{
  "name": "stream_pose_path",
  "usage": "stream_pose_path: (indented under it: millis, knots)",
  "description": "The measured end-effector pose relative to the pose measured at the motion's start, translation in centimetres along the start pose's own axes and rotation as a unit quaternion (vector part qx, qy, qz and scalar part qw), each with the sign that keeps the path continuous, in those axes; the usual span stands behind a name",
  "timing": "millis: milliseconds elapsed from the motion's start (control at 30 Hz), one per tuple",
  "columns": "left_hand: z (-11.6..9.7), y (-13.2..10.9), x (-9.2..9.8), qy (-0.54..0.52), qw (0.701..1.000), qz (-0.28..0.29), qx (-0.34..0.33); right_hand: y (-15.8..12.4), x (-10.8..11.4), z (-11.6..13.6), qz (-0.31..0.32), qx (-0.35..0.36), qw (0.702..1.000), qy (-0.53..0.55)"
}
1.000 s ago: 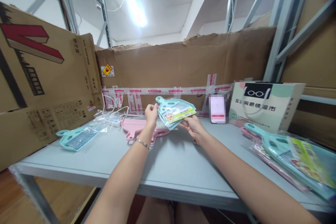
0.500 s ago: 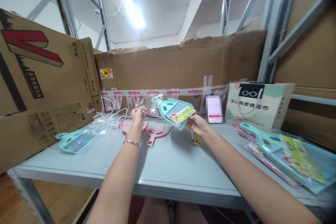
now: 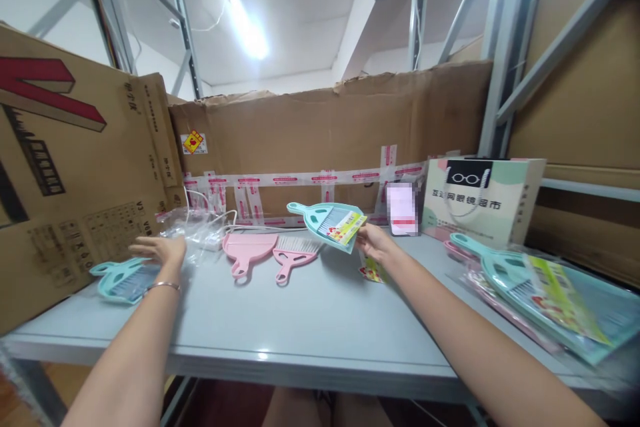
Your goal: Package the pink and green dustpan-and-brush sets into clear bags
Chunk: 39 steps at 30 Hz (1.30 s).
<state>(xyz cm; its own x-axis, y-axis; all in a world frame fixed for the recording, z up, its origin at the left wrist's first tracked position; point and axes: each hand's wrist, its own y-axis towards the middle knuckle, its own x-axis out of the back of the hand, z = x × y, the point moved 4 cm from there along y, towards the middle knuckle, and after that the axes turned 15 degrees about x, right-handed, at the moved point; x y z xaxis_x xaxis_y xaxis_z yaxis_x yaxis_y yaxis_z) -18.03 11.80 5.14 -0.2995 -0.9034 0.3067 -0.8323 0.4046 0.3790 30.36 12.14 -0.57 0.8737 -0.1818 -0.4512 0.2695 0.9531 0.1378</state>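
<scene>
My right hand grips the edge of a mint-green dustpan, raised above the table with its handle pointing left. A brush with pale bristles and a yellow printed card lie in that pan. On the left, my left hand has its fingers stretched out, beside crumpled clear plastic bags. Below its fingers is another mint dustpan, partly hidden by the wrist. Between my hands, a pink dustpan and a pink brush rest on the table.
Bagged mint and pink dustpan sets are stacked on the right. Behind them stands a paper bag, with a phone beside it. Large cardboard boxes wall the back and left. Another printed card lies below my right hand.
My left hand has swung left from beside the mint dustpan. The clear bag it held now lies with the plastic on the left. My right hand still holds the dustpan, now slightly lower.
</scene>
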Motion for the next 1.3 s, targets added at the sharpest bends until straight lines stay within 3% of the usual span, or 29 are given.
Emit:
stream_pose_path:
  millis: [67, 100, 167, 233, 267, 333, 367, 400, 433, 500, 600, 733, 800, 867, 900, 967, 1033, 1100, 1200, 1300]
  knots:
    - [-1.6, -1.6, 0.0, -0.012, 0.997, -0.065, -0.033, 0.3, 0.4, -0.1, 0.002, -0.004, 1.000, -0.009]
    - [-3.1, -2.7, -0.2, -0.024, 0.994, -0.068, -0.082, 0.5, 0.7, 0.0, 0.005, -0.007, 1.000, -0.013]
    - [-6.6, -5.6, -1.2, -0.064, 0.981, 0.015, -0.185, 0.7, 1.1, 0.3, 0.013, -0.013, 1.000, -0.021]
    - [-9.4, -9.1, -2.8, -0.141, 0.953, 0.198, -0.179, 0.8, 1.4, 0.6, 0.025, -0.018, 0.999, -0.028]
    - [-10.4, -11.2, -4.0, -0.165, 0.915, 0.340, -0.138, 0.7, 1.4, 0.8, 0.033, -0.020, 0.999, -0.032]
    - [-11.7, -16.5, -6.1, -0.183, 0.762, 0.619, -0.051, 0.4, 1.4, 1.1, 0.050, -0.022, 0.998, -0.044]
    - [-12.1, -18.7, -6.7, -0.209, 0.691, 0.692, -0.015, 0.2, 1.4, 1.2, 0.061, -0.023, 0.997, -0.052]
    - [-12.5, -20.5, -7.0, -0.243, 0.638, 0.731, 0.016, 0.0, 1.3, 1.2, 0.072, -0.023, 0.995, -0.061]
    - [-12.7, -21.8, -7.4, -0.280, 0.608, 0.742, 0.046, -0.2, 1.2, 1.2, 0.082, -0.022, 0.994, -0.071]
    - [-13.0, -23.3, -7.9, -0.344, 0.590, 0.726, 0.079, -0.2, 1.2, 1.2, 0.093, -0.014, 0.991, -0.095]
    - [-13.4, -24.4, -8.2, -0.385, 0.598, 0.700, 0.063, 0.2, 1.9, 1.9, 0.061, 0.036, 0.988, -0.134]
    - [-13.8, -24.7, -7.6, -0.380, 0.656, 0.652, -0.006, 0.1, 2.4, 4.4, -0.032, 0.184, 0.965, -0.182]
    - [-14.1, -25.1, -7.0, -0.372, 0.675, 0.636, -0.047, -1.0, 1.0, 5.7, 0.008, 0.321, 0.909, -0.264]
    - [-14.4, -25.5, -6.2, -0.369, 0.678, 0.630, -0.093, -2.7, -1.5, 6.2, 0.111, 0.440, 0.812, -0.367]
    - [-14.6, -25.8, -5.7, -0.363, 0.679, 0.626, -0.124, -3.5, -2.7, 6.0, 0.161, 0.474, 0.766, -0.403]
    - [-15.0, -26.2, -4.5, -0.340, 0.687, 0.607, -0.208, -4.8, -4.4, 5.6, 0.220, 0.500, 0.720, -0.428]
    - [-15.5, -26.2, -3.2, -0.308, 0.705, 0.563, -0.303, -5.5, -5.3, 5.7, 0.233, 0.521, 0.708, -0.416]
    - [-15.9, -25.2, -2.1, -0.295, 0.742, 0.490, -0.349, -5.8, -5.3, 6.4, 0.208, 0.536, 0.722, -0.385]
    - [-15.9, -21.6, -0.6, -0.315, 0.814, 0.365, -0.323, -5.7, -4.1, 7.9, 0.109, 0.540, 0.762, -0.340]
    - [-14.9, -17.0, 0.9, -0.324, 0.853, 0.263, -0.314, -5.7, -3.6, 8.1, 0.089, 0.556, 0.746, -0.355]
